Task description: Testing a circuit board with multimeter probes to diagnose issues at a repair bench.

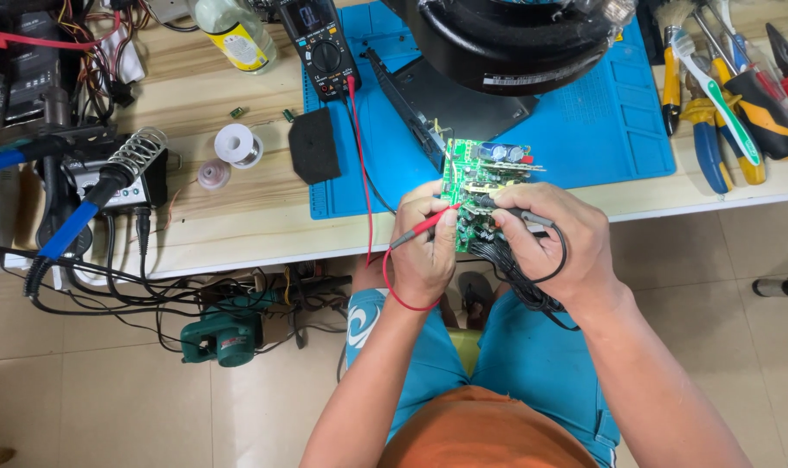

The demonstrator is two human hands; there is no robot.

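The left hand (424,251) is closed around a red probe (422,227), thumb and fingers pinching it so its tip points up and right onto the green circuit board (472,186). The right hand (550,243) is closed on a black probe (520,212), its tip pointing left onto the same board, and the fingers of this hand also seem to steady the board's lower right side along with a bundle of black wires (520,282) that hangs below the palm. The board sits between the two hands, tilted toward the camera, held in the air just in front of the table edge (264,260) and over the person's lap, its top reaching over the blue mat (602,130). Both probe tips meet the board near its middle, close together.

A red lead (359,156) runs from the left hand up across the mat to a black meter (320,39) at the back of the table. Just behind the board lie a flat black panel (463,108) and a large round black housing (515,39), so there is little room upward. To the left, the wooden table holds a black pad (314,146), a solder spool (238,145) and a soldering iron in its coil stand (108,186). To the right, pliers and screwdrivers (732,95) lie past the mat's edge. Open floor lies below, with a green power tool (229,334) among cables under the table.
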